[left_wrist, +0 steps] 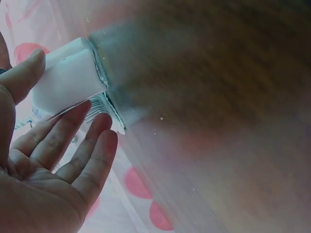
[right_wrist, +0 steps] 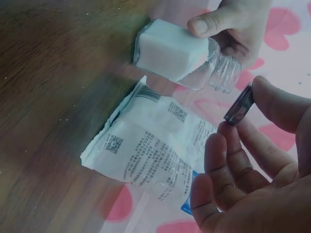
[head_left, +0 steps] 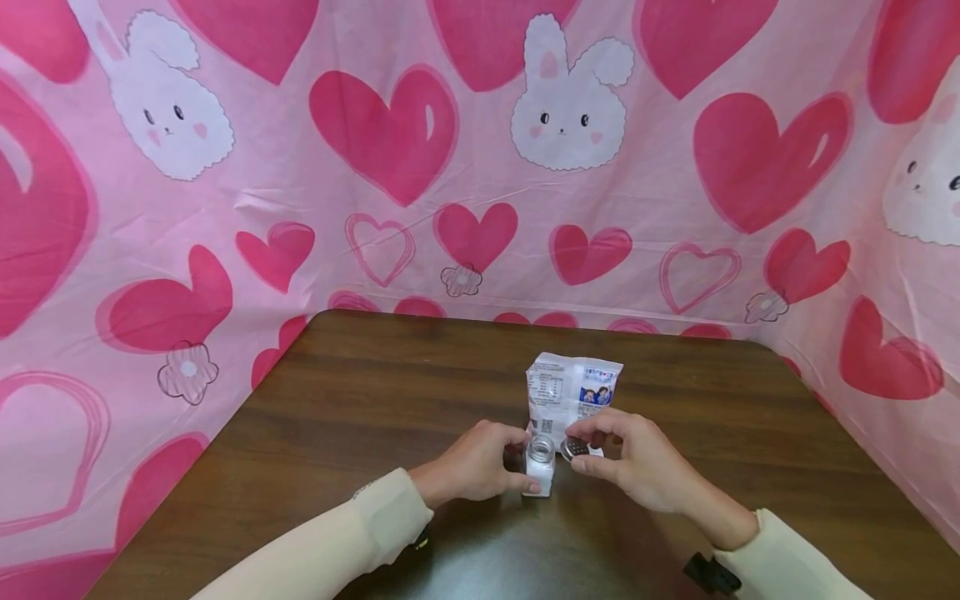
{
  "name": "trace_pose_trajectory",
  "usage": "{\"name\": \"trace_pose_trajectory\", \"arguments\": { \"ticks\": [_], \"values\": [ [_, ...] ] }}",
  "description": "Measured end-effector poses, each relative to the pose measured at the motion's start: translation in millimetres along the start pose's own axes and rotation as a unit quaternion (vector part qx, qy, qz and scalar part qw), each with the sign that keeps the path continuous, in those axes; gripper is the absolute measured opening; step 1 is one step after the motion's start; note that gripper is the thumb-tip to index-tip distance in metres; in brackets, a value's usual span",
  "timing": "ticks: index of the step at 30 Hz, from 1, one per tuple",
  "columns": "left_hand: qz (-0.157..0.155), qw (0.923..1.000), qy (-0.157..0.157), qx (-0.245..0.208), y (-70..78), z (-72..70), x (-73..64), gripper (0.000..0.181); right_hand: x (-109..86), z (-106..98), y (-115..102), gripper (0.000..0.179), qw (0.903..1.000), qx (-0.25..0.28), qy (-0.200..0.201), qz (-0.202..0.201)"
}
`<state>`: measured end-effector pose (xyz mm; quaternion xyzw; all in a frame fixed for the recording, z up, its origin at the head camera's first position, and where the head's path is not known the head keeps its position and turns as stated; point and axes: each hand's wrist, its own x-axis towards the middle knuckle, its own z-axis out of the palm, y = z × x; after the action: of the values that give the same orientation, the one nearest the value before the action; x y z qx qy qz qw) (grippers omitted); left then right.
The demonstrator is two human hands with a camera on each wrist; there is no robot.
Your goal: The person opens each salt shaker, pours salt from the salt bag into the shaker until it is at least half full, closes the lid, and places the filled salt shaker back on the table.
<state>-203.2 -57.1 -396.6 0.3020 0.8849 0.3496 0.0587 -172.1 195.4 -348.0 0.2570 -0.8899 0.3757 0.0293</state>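
A small clear glass shaker jar, largely filled with white powder, stands upright on the table with its threaded mouth uncovered. My left hand holds it from the left, thumb on the near side. In the left wrist view, the other fingers lie along the side of the jar. Just right of the mouth, my right hand pinches a round metal shaker lid with small holes. The right wrist view shows this lid edge-on between thumb and fingertips, apart from the jar.
Behind the jar and lid stands a white printed bag with a blue picture panel, partly hidden by the hands. The dark wooden table meets a pink curtain with hearts and rabbits at the back and sides.
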Motion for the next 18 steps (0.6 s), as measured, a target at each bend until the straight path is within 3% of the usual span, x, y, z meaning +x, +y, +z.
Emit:
{"name": "trace_pose_trajectory", "arguments": {
  "ticks": [18],
  "values": [
    [0.006, 0.9998, -0.02, -0.005, 1.1, -3.8, 1.1, 0.035, 10.5, 7, -9, 0.03, 0.9998, 0.004, -0.007, -0.02]
  ]
}}
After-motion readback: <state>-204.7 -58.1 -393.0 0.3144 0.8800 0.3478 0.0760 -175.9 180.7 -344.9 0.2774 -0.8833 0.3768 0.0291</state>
